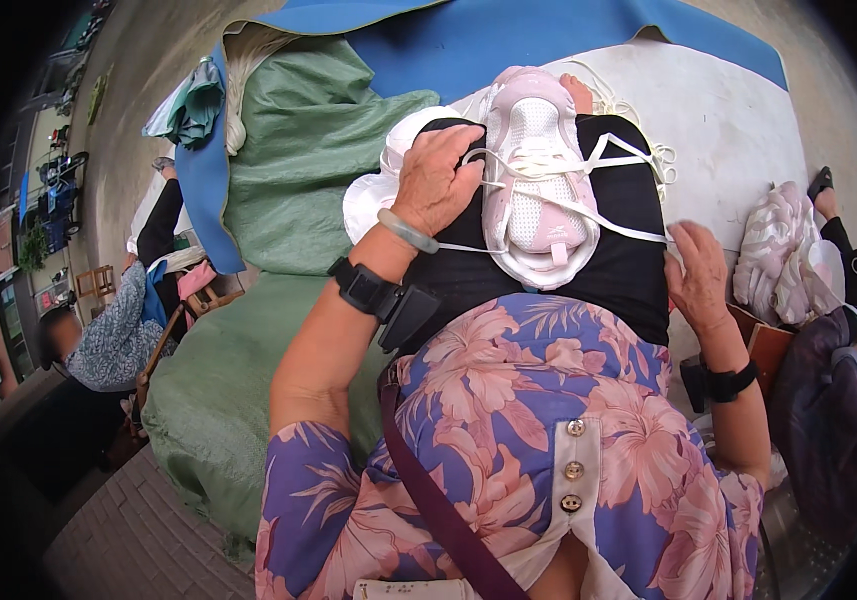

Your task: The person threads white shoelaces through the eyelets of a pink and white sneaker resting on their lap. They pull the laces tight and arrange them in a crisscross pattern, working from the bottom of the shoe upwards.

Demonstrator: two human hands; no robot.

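Green woven sheet (283, 150): bunched beside the lap's left edge; its folds could snag a trailing end pulled across them.
Black-trousered lap (638, 185): the only visible support, soft and uneven; a shift of the knees could tip whatever sits on it.
Pale pink-and-white sneaker (548, 205): upright mid-lap, opening toward the wearer's blouse, toe reaching past the lap's far edge. A hard sideways pull, with no hand bracing the upper, could twist or roll it.
Left hand (438, 178): at the sneaker's left side, fingers curled, a strand passing by thumb and forefinger (whether truly pinched, I cannot tell). If slack, that side could slip.
Right hand (698, 275): near the lap's right edge, fingers bent, apparently gripping a strand drawn straight from the upper. Pulling only there would probably leave the two ends uneven.
Loose white cord bundle (663, 168): just off the lap's far right corner; a swinging end could tangle in it.
White shoelace (638, 235): crossed over the tongue, with a slack loop standing off the right side; tightened carelessly, it could knot or lie twisted.
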